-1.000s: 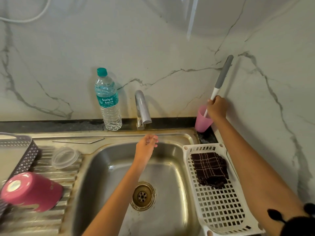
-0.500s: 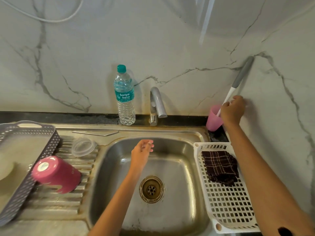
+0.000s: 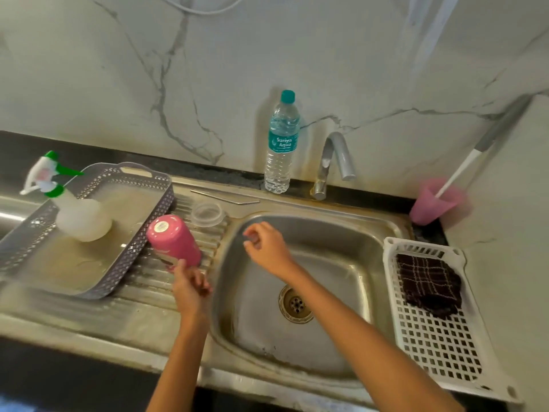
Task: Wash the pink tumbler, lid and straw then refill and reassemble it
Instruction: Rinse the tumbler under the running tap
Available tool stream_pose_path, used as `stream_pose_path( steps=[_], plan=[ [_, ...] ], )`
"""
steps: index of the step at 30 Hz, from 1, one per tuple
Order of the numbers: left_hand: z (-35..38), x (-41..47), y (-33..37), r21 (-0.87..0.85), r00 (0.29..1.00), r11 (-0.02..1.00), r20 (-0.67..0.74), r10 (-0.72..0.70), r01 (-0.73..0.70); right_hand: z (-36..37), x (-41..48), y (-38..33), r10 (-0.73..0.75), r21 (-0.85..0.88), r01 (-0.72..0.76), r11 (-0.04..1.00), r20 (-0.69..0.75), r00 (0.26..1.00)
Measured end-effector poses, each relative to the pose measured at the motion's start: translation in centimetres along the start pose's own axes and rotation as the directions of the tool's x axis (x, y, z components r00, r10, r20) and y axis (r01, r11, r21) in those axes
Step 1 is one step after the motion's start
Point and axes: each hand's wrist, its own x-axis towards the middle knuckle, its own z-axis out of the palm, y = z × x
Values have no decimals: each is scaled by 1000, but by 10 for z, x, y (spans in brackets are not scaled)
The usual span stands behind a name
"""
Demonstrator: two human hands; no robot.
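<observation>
Left hand (image 3: 190, 288) fingers half-curled, touching pink tumbler's (image 3: 173, 240) lower end; tumbler tilted, base up-left. Right hand (image 3: 267, 248) loosely curled, empty.

a home kitchen: a steel sink (image 3: 341, 233) with ribbed drainboard (image 3: 154, 281) at the frame's centre, a curved tap (image 3: 332, 162) against a marble-look wall (image 3: 118, 69), a water bottle (image 3: 281, 144) beside it, a white dish basket (image 3: 439, 346) at right.

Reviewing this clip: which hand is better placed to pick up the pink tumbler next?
Left. The left hand is already at the mouth end of the upturned pink tumbler on the drainboard, while the right hand hangs empty over the sink.
</observation>
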Motion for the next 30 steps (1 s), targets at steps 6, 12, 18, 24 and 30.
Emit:
stream_pose_path(
  steps=[6, 12, 18, 24, 30],
  plan=[
    [-29, 31, 19, 132, 938, 983, -304, 166, -131, 48, 21, -47, -34, 93, 8, 996, 280, 960],
    [-27, 50, 27, 214, 982, 975, -162, 94, -58, 68, 37, -61, -49, 36, 40, 999, 329, 943],
    [-3, 31, 24, 176, 992, 979, -62, 114, -102, 58, 30, -59, -87, 84, 75, 994, 150, 985],
    [36, 15, 13, 179, 979, 981, 201, 42, -79, 2, -11, -40, -206, 29, 207, 978, -46, 978],
    [79, 5, -1, 254, 744, 924, 550, -380, 284, -41, -49, 5, -315, -206, 278, 938, -177, 932]
  ],
)
